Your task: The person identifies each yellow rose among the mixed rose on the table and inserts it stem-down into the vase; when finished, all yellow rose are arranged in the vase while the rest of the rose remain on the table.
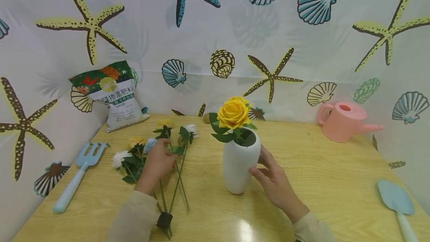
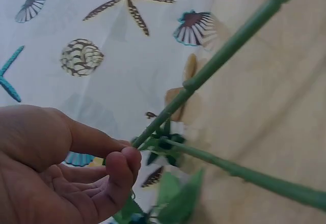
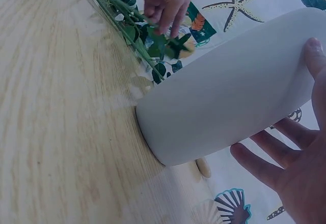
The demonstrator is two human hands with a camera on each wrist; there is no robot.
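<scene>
My left hand pinches the green stem of an artificial flower between thumb and fingertips, among the flowers on the left of the table. That stem leads up to a yellow rose in the head view. Around the hand lie a blue flower, another yellow rose and white flowers. With thumb and fingers on either side, my right hand holds a white vase upright on the table. One yellow rose with green leaves stands in the vase.
A blue hand fork lies at the left, and a fertilizer bag leans at the back left. At the back right stands a pink watering can. A blue trowel lies at the right edge. Dark wrapping binds some stems in front.
</scene>
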